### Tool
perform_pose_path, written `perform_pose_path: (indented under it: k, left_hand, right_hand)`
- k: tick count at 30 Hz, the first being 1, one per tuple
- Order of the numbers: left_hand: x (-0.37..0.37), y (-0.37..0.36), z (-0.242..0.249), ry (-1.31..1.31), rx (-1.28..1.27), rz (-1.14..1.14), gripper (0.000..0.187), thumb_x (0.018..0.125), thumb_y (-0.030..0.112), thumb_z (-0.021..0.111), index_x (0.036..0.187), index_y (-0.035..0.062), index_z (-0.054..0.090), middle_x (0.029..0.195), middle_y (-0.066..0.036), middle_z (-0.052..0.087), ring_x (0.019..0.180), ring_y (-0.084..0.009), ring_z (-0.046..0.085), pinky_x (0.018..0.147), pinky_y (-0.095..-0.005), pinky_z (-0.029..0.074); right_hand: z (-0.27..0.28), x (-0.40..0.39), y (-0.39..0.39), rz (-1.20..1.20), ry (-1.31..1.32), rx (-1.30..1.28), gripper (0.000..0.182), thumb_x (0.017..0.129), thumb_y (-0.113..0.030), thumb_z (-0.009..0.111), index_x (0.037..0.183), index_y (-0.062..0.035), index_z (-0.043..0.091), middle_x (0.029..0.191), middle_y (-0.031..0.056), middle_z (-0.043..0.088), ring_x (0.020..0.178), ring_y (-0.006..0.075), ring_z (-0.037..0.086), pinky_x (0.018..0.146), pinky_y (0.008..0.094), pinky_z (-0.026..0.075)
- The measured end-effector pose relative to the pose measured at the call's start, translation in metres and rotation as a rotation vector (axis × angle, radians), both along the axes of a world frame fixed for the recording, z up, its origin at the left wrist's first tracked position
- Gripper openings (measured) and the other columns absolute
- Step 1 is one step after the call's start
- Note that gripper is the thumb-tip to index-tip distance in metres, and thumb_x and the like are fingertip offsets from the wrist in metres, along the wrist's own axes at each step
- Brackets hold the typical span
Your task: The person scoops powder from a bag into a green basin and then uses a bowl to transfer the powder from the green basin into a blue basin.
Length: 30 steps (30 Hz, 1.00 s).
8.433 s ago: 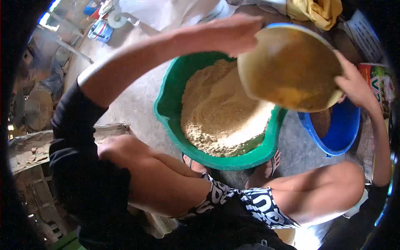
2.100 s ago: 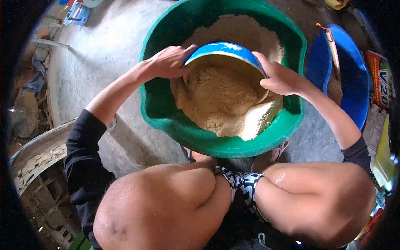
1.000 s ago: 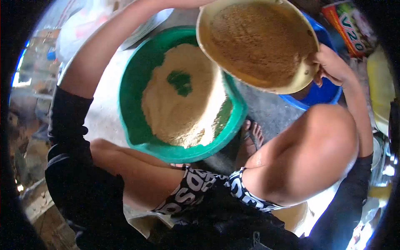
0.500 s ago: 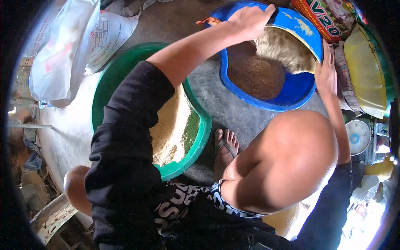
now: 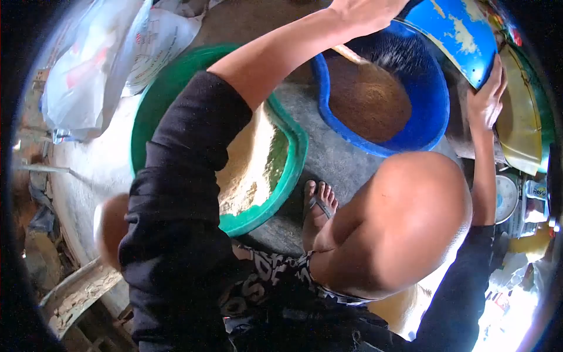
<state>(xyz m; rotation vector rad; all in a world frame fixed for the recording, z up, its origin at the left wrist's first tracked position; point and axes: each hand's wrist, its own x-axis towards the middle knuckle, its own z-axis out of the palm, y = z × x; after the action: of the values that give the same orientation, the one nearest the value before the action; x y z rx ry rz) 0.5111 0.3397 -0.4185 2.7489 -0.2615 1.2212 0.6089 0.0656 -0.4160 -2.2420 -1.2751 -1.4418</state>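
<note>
My left hand (image 5: 369, 13) and my right hand (image 5: 488, 100) grip opposite sides of a blue basin (image 5: 454, 36) with chipped paint. The basin is tipped steeply, its worn outer side facing me and its inside hidden. Below it stands a blue tub (image 5: 384, 145) with brown powder (image 5: 366, 105) in it. Fine pale grains (image 5: 399, 58) are falling into that tub. A light stick-like piece (image 5: 352, 54) reaches into the tub near my left wrist. Under my left arm sits a green tub (image 5: 300, 146) of pale yellow meal (image 5: 246, 176).
White sacks (image 5: 94, 76) stand at the far left. At the right are a yellow container (image 5: 519, 111) and a round dial scale (image 5: 506, 198). My knee (image 5: 419, 211) rises just below the blue tub, and my sandalled foot (image 5: 319, 205) rests between the tubs.
The basin has moved up and right and tipped further over. The clump of pale meal that was sliding from it is gone, leaving a thin spray of grains.
</note>
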Motion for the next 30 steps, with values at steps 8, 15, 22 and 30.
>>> perform_pose_path:
  k: [8,15,22,30]
  left_hand:
    - [-0.141,0.037,0.045,0.369,0.14,0.2,0.082,0.075,0.01,0.057,0.144,0.0,0.015,0.113,-0.035,0.053,0.074,-0.0396,0.064,0.062,-0.0451,0.053]
    - [-0.265,0.186,-0.091,0.793,0.088,0.627,0.052,0.08,0.019,0.054,0.127,-0.0002,0.046,0.1,-0.026,0.06,0.098,-0.0375,0.06,0.087,-0.0459,0.048]
    - [-0.36,0.283,-0.181,0.692,-0.585,0.897,0.055,0.081,0.02,0.062,0.127,-0.0002,0.039,0.113,-0.027,0.054,0.11,-0.0395,0.053,0.093,-0.0462,0.043]
    - [-0.372,0.296,-0.17,0.575,-0.576,0.811,0.047,0.084,0.032,0.064,0.116,-0.0002,0.055,0.107,-0.025,0.061,0.102,-0.0353,0.059,0.087,-0.0455,0.046]
  right_hand:
    - [-0.012,-0.061,0.054,0.263,0.018,0.115,0.081,0.068,0.011,0.062,0.141,-0.0047,0.03,0.138,0.0189,0.042,0.127,0.0393,0.04,0.103,0.0447,0.038]
    - [-0.035,-0.069,0.099,0.123,0.626,0.231,0.036,0.089,-0.019,0.05,0.118,0.0025,0.048,0.093,0.0226,0.062,0.078,0.0308,0.063,0.07,0.0398,0.05]
    - [-0.061,-0.096,0.135,0.381,1.161,0.356,0.023,0.092,-0.011,0.046,0.104,0.0064,0.055,0.084,0.0116,0.063,0.054,0.0146,0.057,0.041,0.0249,0.045]
    - [-0.068,-0.097,0.129,0.354,1.28,0.341,0.024,0.091,-0.014,0.048,0.092,0.0059,0.061,0.072,0.0088,0.064,0.045,0.0121,0.053,0.041,0.0236,0.037]
